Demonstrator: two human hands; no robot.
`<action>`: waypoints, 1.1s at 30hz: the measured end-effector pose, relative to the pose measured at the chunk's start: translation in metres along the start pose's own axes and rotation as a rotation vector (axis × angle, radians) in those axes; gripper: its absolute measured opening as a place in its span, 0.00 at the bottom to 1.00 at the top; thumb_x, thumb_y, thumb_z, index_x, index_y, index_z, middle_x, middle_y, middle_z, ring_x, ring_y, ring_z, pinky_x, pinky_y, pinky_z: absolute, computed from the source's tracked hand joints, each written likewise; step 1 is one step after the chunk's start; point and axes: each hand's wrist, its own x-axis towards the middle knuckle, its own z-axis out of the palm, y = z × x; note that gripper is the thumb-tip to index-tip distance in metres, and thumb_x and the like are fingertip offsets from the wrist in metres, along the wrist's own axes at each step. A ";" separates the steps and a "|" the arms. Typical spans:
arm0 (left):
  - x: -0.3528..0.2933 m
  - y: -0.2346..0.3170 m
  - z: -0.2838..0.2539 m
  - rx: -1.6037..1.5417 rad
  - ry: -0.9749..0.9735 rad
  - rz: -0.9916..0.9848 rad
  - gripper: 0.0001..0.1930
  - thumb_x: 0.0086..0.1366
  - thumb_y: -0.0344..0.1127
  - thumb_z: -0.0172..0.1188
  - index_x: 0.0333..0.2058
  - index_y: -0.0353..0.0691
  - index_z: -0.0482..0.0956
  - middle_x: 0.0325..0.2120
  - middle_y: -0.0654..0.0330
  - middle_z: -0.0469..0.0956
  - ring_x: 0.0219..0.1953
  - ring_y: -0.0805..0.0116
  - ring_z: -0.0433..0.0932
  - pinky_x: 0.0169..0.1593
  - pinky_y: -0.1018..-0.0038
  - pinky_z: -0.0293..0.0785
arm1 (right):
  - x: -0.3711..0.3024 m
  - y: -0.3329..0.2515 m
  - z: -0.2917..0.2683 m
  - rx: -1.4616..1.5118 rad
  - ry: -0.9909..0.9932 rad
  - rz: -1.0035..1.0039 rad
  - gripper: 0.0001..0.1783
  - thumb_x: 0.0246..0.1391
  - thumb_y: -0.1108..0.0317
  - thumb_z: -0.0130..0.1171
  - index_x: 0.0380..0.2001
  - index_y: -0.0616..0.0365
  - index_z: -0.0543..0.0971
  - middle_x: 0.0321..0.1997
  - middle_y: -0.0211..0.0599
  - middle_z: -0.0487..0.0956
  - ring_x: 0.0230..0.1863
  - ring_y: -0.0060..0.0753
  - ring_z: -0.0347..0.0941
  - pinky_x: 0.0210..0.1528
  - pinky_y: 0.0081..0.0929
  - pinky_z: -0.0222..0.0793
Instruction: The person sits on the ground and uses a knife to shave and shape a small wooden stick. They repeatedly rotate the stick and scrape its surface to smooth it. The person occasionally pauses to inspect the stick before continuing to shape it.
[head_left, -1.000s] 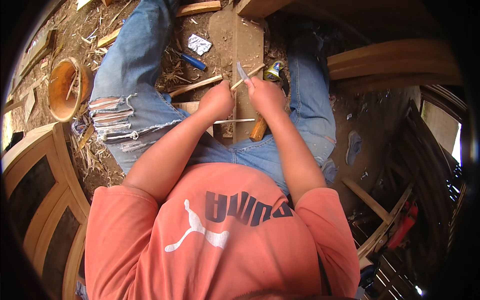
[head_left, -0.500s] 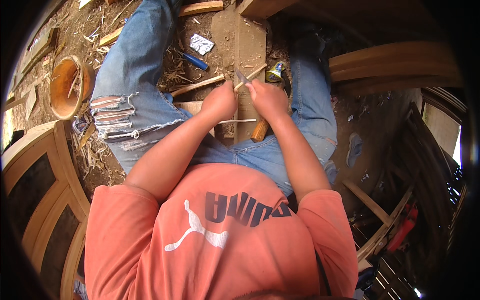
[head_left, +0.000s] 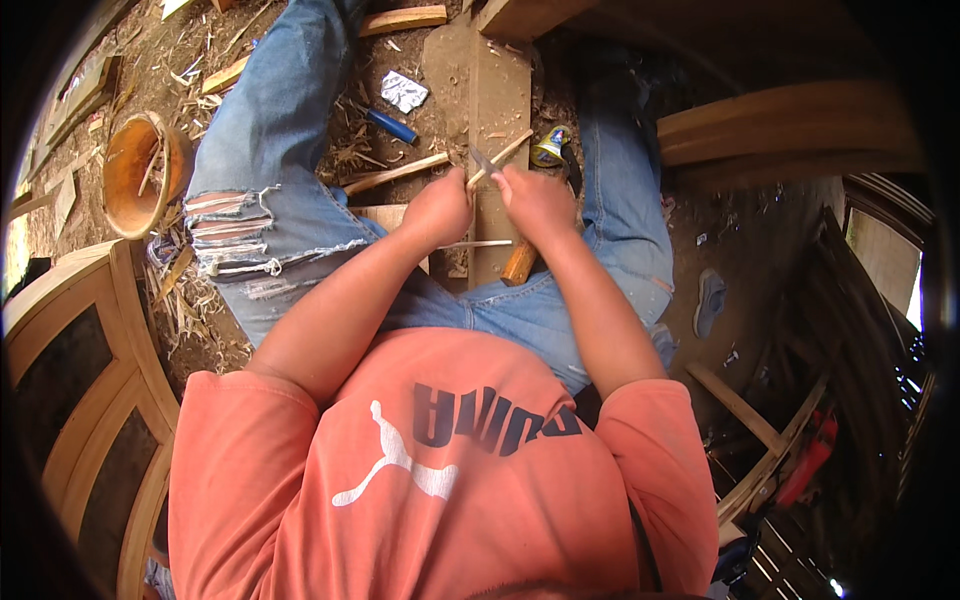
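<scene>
My left hand [head_left: 440, 208] is closed around a thin, pale wooden stick [head_left: 516, 144], whose far end points up and to the right over a plank [head_left: 500, 85]. My right hand [head_left: 541, 207] grips a knife; its blade [head_left: 482, 160] lies against the stick between my two hands. Fingers cover the knife's handle. Below the hands, another slim pale stick [head_left: 480, 243] rests across the plank. Close under my right wrist is an orange-brown wooden handle [head_left: 519, 264], with the rest of that tool hidden. A split wood strip [head_left: 395, 173] lies left of my left hand.
On the littered ground lie a blue cylinder [head_left: 391, 125] and a silvery packet [head_left: 404, 91]. A yellow-green container [head_left: 551, 147] sits by my right leg. An orange-brown bucket [head_left: 118, 180] and a wooden slatted frame [head_left: 118, 345] are at left; a thick beam [head_left: 790, 120] is at right.
The knife blade has shifted slightly along the stick, and its tilt differs a little. Both hands keep their grip and have barely moved.
</scene>
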 end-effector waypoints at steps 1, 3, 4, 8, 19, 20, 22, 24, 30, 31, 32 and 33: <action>0.000 0.000 0.001 -0.003 0.012 0.010 0.14 0.77 0.40 0.50 0.48 0.35 0.75 0.45 0.37 0.84 0.51 0.36 0.82 0.54 0.46 0.76 | 0.001 0.001 -0.001 -0.002 0.000 -0.012 0.19 0.74 0.48 0.50 0.36 0.50 0.79 0.30 0.45 0.85 0.32 0.58 0.83 0.33 0.56 0.75; 0.001 -0.003 0.001 -0.024 0.011 -0.003 0.14 0.77 0.40 0.50 0.48 0.34 0.75 0.44 0.36 0.84 0.51 0.35 0.82 0.54 0.45 0.76 | -0.003 -0.008 0.004 0.052 0.019 0.072 0.19 0.74 0.48 0.50 0.37 0.50 0.80 0.31 0.46 0.85 0.34 0.60 0.83 0.34 0.59 0.75; -0.001 -0.002 -0.001 -0.031 0.004 -0.008 0.14 0.77 0.40 0.50 0.48 0.35 0.75 0.44 0.36 0.84 0.51 0.35 0.82 0.54 0.45 0.76 | -0.005 -0.019 0.003 0.058 -0.002 0.130 0.19 0.74 0.49 0.49 0.37 0.50 0.80 0.31 0.47 0.85 0.35 0.61 0.83 0.35 0.59 0.75; -0.002 -0.002 0.002 -0.030 0.016 0.012 0.16 0.78 0.43 0.51 0.48 0.34 0.75 0.43 0.36 0.84 0.49 0.34 0.82 0.53 0.44 0.76 | -0.009 -0.022 -0.005 0.078 -0.043 0.216 0.21 0.75 0.49 0.47 0.39 0.50 0.83 0.35 0.50 0.86 0.38 0.63 0.84 0.39 0.61 0.77; -0.002 0.004 -0.004 -0.028 0.019 0.015 0.17 0.79 0.45 0.50 0.48 0.35 0.74 0.43 0.37 0.84 0.49 0.35 0.82 0.53 0.45 0.76 | 0.000 -0.002 -0.013 -0.001 0.011 0.062 0.21 0.74 0.49 0.48 0.39 0.52 0.82 0.34 0.49 0.86 0.38 0.58 0.85 0.38 0.58 0.77; 0.002 0.003 -0.006 -0.047 0.023 0.016 0.17 0.79 0.44 0.50 0.48 0.34 0.75 0.43 0.37 0.84 0.49 0.35 0.82 0.53 0.44 0.76 | 0.001 -0.007 -0.011 0.024 0.043 0.085 0.21 0.74 0.49 0.49 0.39 0.52 0.82 0.32 0.49 0.86 0.37 0.59 0.85 0.37 0.60 0.77; -0.002 -0.002 0.000 -0.052 0.037 0.030 0.16 0.79 0.44 0.50 0.48 0.34 0.75 0.43 0.37 0.84 0.49 0.35 0.82 0.53 0.44 0.76 | -0.010 -0.027 -0.007 0.027 -0.020 0.100 0.21 0.73 0.49 0.49 0.38 0.53 0.82 0.33 0.49 0.86 0.38 0.59 0.85 0.37 0.59 0.77; -0.005 -0.002 0.002 -0.046 0.047 0.030 0.16 0.79 0.43 0.49 0.49 0.34 0.74 0.43 0.37 0.84 0.49 0.35 0.82 0.53 0.44 0.76 | -0.013 -0.041 -0.014 0.036 -0.134 0.144 0.22 0.73 0.48 0.49 0.40 0.53 0.83 0.36 0.51 0.87 0.41 0.58 0.85 0.41 0.58 0.78; -0.009 0.007 -0.004 -0.038 -0.001 0.018 0.16 0.79 0.43 0.49 0.47 0.34 0.74 0.42 0.37 0.84 0.49 0.34 0.81 0.53 0.44 0.75 | 0.011 0.010 -0.028 0.039 -0.058 0.302 0.20 0.74 0.48 0.48 0.45 0.47 0.85 0.38 0.50 0.87 0.43 0.58 0.85 0.45 0.58 0.78; -0.008 0.007 -0.004 -0.038 0.010 0.018 0.16 0.79 0.43 0.49 0.47 0.34 0.74 0.43 0.37 0.83 0.49 0.35 0.81 0.53 0.44 0.75 | 0.002 -0.005 -0.034 0.028 -0.087 0.256 0.20 0.74 0.48 0.49 0.44 0.47 0.85 0.37 0.49 0.87 0.42 0.59 0.85 0.44 0.58 0.78; -0.008 0.006 -0.003 -0.023 -0.009 0.019 0.16 0.79 0.43 0.49 0.47 0.34 0.75 0.43 0.37 0.84 0.50 0.35 0.82 0.53 0.45 0.76 | -0.008 -0.020 -0.028 -0.011 -0.065 0.114 0.20 0.73 0.48 0.49 0.43 0.47 0.85 0.36 0.48 0.87 0.40 0.60 0.85 0.43 0.58 0.78; -0.006 0.006 -0.001 -0.038 0.014 0.026 0.16 0.79 0.44 0.50 0.47 0.34 0.74 0.43 0.37 0.83 0.49 0.34 0.81 0.52 0.44 0.75 | -0.011 -0.028 -0.031 -0.024 -0.158 0.118 0.20 0.73 0.48 0.49 0.42 0.48 0.84 0.36 0.49 0.87 0.40 0.61 0.84 0.43 0.58 0.78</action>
